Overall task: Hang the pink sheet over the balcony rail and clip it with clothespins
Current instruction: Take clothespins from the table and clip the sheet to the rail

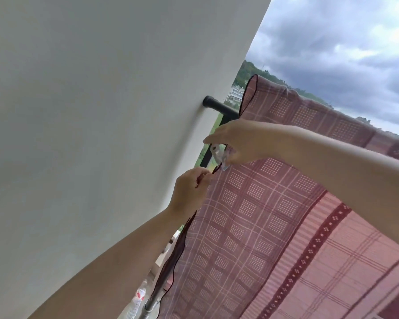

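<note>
The plain white wall (90, 134) fills the left side, and the black round metal balcony rail (219, 109) goes out from it. The thin pink checked sheet with a dark stitched edge (274, 226) already hangs over this rail, near the wall end, and falls down on the near side. It looks light and soft, with small holes in the weave, so I judge that wind can lift it easily and it will slide on the smooth rail; the firm hemmed edge is the best place to take hold.

The left hand (190, 191) pinches this edge just below the rail. The right hand (242, 140), just above it, holds a small clear plastic clothespin (220, 155) between curled fingers, close to the edge. Whether its jaws already bite the cloth, I cannot tell.
</note>
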### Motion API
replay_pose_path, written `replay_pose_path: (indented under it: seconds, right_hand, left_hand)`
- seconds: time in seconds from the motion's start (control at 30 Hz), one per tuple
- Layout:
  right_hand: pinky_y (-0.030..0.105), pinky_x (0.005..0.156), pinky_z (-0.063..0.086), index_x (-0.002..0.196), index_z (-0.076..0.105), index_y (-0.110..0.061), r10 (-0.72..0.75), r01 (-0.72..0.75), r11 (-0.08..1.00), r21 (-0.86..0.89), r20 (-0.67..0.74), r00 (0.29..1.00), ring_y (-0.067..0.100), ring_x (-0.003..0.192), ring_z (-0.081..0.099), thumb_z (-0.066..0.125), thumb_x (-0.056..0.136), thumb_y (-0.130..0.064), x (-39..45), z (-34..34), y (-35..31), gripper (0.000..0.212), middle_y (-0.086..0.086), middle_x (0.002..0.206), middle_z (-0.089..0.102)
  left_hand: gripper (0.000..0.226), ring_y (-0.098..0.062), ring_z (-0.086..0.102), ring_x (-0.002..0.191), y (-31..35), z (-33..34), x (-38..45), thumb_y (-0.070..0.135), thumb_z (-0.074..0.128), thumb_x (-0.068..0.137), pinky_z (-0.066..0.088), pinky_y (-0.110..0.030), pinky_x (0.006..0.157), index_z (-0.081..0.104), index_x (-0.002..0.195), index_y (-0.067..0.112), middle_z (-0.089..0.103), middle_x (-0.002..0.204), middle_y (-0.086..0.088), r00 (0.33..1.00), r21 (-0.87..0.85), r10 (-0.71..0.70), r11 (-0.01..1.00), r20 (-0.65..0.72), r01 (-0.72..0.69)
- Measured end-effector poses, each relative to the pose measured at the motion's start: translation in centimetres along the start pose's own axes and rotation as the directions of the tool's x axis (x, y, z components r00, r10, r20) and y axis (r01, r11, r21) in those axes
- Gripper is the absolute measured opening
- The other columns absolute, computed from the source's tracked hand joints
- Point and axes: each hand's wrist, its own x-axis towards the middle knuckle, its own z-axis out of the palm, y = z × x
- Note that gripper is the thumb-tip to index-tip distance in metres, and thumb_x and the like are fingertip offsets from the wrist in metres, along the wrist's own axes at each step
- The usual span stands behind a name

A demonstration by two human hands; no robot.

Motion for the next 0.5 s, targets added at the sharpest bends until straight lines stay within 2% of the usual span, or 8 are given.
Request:
replay_pose_path:
  seconds: [0.1,0.17,0.2,0.27,0.33,0.37,0.4,0.5]
  right_hand:
    - [0.033,0.113,0.025,0.14,0.027,-0.019,-0.005,0.003,1.0,-0.017,-0.123,0.992,0.019,0.134,0.029,0.05,0.087,-0.013,-1.5,2.4,-0.3,0.058,0.002,0.142,0.038]
    - [0.035,0.114,0.019,0.135,0.036,-0.014,-0.014,0.0,0.999,-0.039,-0.344,0.939,0.023,0.135,0.029,0.051,0.086,-0.01,-2.1,5.0,-0.6,0.052,0.006,0.141,0.042]
    - [0.038,0.112,0.02,0.131,0.043,-0.011,-0.015,-0.011,0.999,-0.051,-0.487,0.873,0.026,0.133,0.032,0.053,0.085,-0.008,-2.3,6.7,-0.7,0.047,0.009,0.137,0.046]
    - [0.044,0.108,0.028,0.114,0.057,-0.007,-0.01,-0.029,0.999,-0.038,-0.754,0.657,0.028,0.125,0.038,0.052,0.086,-0.004,-2.4,10.5,-1.5,0.029,0.01,0.126,0.052]
    - [0.043,0.108,0.03,0.096,0.062,-0.006,-0.069,0.026,0.998,-0.065,-0.875,0.479,0.027,0.116,0.044,0.048,0.09,-0.006,-2.3,13.7,-2.7,0.015,0.008,0.115,0.055]
    - [0.041,0.109,0.029,0.09,0.062,-0.006,-0.135,0.064,0.991,-0.119,-0.878,0.459,0.026,0.113,0.046,0.047,0.09,-0.006,-2.2,15.0,-3.6,0.015,0.009,0.108,0.06]
    - [0.04,0.109,0.028,0.086,0.064,-0.006,-0.204,0.106,0.979,-0.175,-0.852,0.482,0.026,0.11,0.048,0.046,0.089,-0.003,-1.9,16.0,-4.3,0.019,0.01,0.101,0.066]
    - [0.04,0.105,0.034,0.086,0.069,-0.009,-0.321,0.137,0.94,-0.313,-0.671,0.669,0.025,0.105,0.059,0.033,0.089,0.0,-0.1,18.1,-6.2,0.037,0.006,0.089,0.072]
  left_hand:
    - [0.013,-0.008,0.045,0.063,-1.1,-0.8,-0.9,0.0,0.047,0.087,0.041,-0.008,0.057,0.052,0.091,0.011,0.046,0.068,0.007,0.982,-0.155,-0.187,0.97,0.03,0.189]
    - [0.021,-0.012,0.044,0.074,-2.3,-1.5,-1.5,-0.006,0.034,0.086,0.041,-0.018,0.065,0.047,0.087,0.011,0.044,0.076,0.002,0.909,-0.352,-0.41,0.842,0.076,0.409]
    - [0.024,-0.013,0.044,0.075,-3.0,-1.9,-1.8,-0.007,0.03,0.085,0.041,-0.021,0.066,0.046,0.082,0.012,0.044,0.078,0.0,0.862,-0.427,-0.496,0.76,0.104,0.49]
    - [0.027,-0.013,0.047,0.074,-4.3,-2.6,-2.6,-0.004,0.028,0.087,0.043,-0.025,0.068,0.045,0.077,0.014,0.046,0.079,-0.003,0.799,-0.509,-0.58,0.645,0.159,0.57]
    - [0.025,-0.013,0.051,0.072,-5.2,-3.4,-3.6,0.002,0.031,0.093,0.046,-0.025,0.071,0.047,0.078,0.014,0.048,0.079,-0.004,0.764,-0.565,-0.617,0.567,0.19,0.599]
    - [0.023,-0.013,0.051,0.07,-5.5,-3.8,-4.1,0.004,0.032,0.094,0.047,-0.025,0.07,0.046,0.078,0.013,0.048,0.078,-0.005,0.75,-0.568,-0.635,0.554,0.184,0.608]
    - [0.022,-0.014,0.051,0.067,-5.9,-4.1,-4.5,0.006,0.031,0.094,0.048,-0.025,0.068,0.045,0.079,0.013,0.047,0.077,-0.006,0.743,-0.54,-0.65,0.573,0.159,0.617]
    - [0.027,-0.014,0.042,0.057,-7.4,-5.0,-5.9,0.01,0.029,0.094,0.035,-0.025,0.053,0.042,0.073,0.02,0.048,0.066,-0.005,0.76,-0.246,-0.649,0.735,0.016,0.632]
